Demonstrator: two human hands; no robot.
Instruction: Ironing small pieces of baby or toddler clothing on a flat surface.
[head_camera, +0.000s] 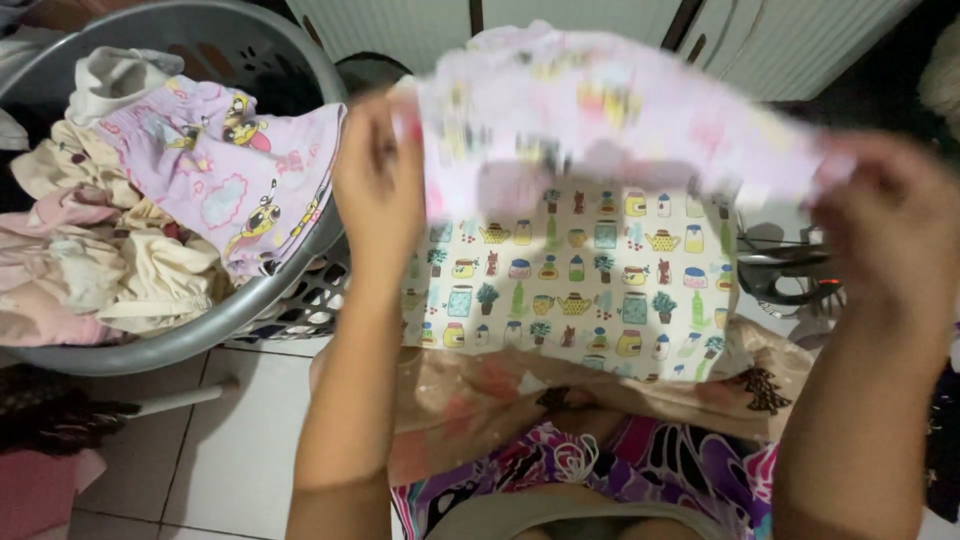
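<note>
- My left hand (378, 185) pinches one edge of a thin pale pink printed cloth (610, 110), pretty blurry though.
- My right hand (895, 235) grips the opposite edge, so the cloth's stretched flat just right of the laundry basket (300, 290).
- Below the cloth I see a cream fabric (570, 280) printed with little jars and teapots.
- The basket's round grey plastic with lattice sides, stuffed with crumpled soft clothes, a lilac cartoon-print piece (215, 165) on top.

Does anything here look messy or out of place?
Only a little. A lilac cartoon-print garment hangs over the rim of the grey laundry basket rather than lying inside. The pink cloth between the left hand and right hand is blurred.
</note>
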